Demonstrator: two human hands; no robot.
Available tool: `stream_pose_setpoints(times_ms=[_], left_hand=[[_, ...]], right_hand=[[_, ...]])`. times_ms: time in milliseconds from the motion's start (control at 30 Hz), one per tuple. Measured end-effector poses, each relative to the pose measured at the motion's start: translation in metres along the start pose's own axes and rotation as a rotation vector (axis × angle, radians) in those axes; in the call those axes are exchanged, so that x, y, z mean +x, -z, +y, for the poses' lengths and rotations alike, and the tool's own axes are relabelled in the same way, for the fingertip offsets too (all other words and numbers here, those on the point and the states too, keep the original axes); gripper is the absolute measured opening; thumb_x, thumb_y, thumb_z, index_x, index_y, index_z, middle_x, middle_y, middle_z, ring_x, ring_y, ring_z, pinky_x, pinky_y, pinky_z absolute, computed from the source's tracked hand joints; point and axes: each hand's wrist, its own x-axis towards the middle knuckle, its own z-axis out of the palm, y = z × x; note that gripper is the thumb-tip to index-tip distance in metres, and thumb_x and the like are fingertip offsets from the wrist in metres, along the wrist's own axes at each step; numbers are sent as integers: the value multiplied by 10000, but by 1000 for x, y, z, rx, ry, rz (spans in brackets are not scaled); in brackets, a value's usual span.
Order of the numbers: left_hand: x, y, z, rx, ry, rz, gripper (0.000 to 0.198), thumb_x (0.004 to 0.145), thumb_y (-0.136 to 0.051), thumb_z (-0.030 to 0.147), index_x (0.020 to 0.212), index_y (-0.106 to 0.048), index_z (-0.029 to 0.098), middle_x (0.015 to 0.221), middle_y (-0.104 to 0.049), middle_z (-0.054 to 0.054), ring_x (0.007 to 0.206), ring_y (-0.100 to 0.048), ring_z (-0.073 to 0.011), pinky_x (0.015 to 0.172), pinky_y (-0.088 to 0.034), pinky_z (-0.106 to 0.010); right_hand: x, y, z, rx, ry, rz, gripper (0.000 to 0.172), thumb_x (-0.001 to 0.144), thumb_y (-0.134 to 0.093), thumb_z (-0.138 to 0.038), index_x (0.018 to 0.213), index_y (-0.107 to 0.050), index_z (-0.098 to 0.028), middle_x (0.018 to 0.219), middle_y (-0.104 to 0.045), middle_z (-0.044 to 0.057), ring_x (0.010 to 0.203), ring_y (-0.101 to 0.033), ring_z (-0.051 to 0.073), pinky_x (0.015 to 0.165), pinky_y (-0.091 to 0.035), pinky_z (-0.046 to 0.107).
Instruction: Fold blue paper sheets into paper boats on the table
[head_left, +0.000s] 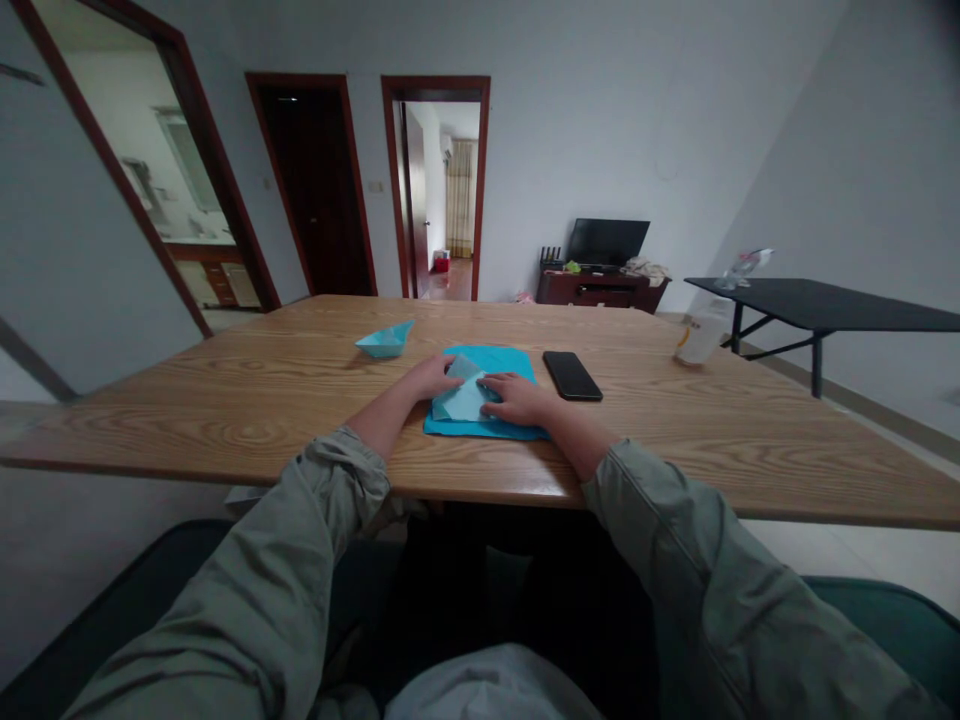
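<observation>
On the wooden table a folded sheet of light-blue paper [466, 398] lies on a larger bright-blue sheet or stack [450, 428]. The light piece has slanted creased sides and comes to a point at its far end. My left hand [433, 379] is at its left edge, thumb on the paper and fingers curled at the far side, appearing to pinch it. From the right, my right hand [519, 398] rests on the same piece with fingers and thumb apart, lying flat. Part of the paper is covered by my hands. Beyond my left hand stands a light-blue folded paper boat [386, 341].
A black phone [572, 376] lies right of the blue sheet. Farther right stands a translucent plastic cup [699, 338] on the wooden table [247, 400]. Past it is a black folding table [840, 305] with a clear plastic item. A TV [608, 242] sits on a far cabinet.
</observation>
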Motion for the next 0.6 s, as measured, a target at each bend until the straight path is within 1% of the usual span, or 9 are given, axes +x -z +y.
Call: stream_pose_setpoints(times_ms=[100,167,233,267,367,467,533,600], left_hand=[[-3,-1,6,63,-86,-15,285,799,-575,322,1026,-694,197,1025,-703,-27,904,-619,-191,819,-473,-257],[-5,-1,8,111,-122,-30,251,817,-545,290,988,-712,212,1042,-701,-22,947,-613,-194,863,-460,-252],[-7,-1,8,148,-157,-42,245,826,-525,259,956,-727,214,1067,-698,-30,994,-608,-203,907,-446,-256],[-8,-1,7,157,-180,-46,257,828,-518,243,969,-731,219,1095,-694,-34,1020,-605,-207,931,-437,-261],[-10,-3,9,140,-216,-74,344,812,-533,202,1103,-707,262,1232,-652,-21,1124,-577,-208,1009,-394,-266],[-13,-6,17,89,-241,-130,390,797,-594,259,1177,-674,289,1330,-599,-9,1211,-539,-212,1068,-347,-277],[-14,-8,23,56,-258,-163,397,786,-637,338,1176,-675,283,1356,-579,-22,1241,-524,-227,1083,-333,-293],[-16,-9,27,33,-241,-187,410,767,-669,386,1163,-682,281,1370,-567,-28,1256,-515,-233,1083,-332,-297]], right_hand=[[2,-1,1,70,-46,-27,815,839,-566,-504,1483,-326,-66,1510,-348,174,1405,-310,303,1159,-227,372],[0,-1,7,141,-97,-43,866,811,-606,-517,1499,-296,-94,1524,-325,153,1417,-288,298,1161,-229,372],[-5,-1,14,193,-131,-61,863,789,-635,-531,1498,-318,-153,1538,-308,113,1432,-252,295,1171,-208,389],[-6,-1,17,206,-138,-76,851,784,-640,-537,1491,-338,-171,1546,-294,99,1440,-229,296,1177,-192,398],[-9,-1,24,209,-150,-107,831,800,-617,-547,1493,-332,-189,1563,-250,75,1455,-173,295,1189,-151,416],[-8,-2,23,188,-146,-121,802,831,-583,-534,1500,-311,-186,1571,-214,76,1460,-147,293,1193,-124,436],[-6,-2,23,177,-140,-128,789,844,-571,-526,1503,-304,-185,1572,-204,81,1461,-141,292,1193,-119,443],[-6,-2,23,170,-137,-136,794,847,-567,-527,1505,-294,-177,1573,-200,87,1461,-143,287,1193,-123,431]])
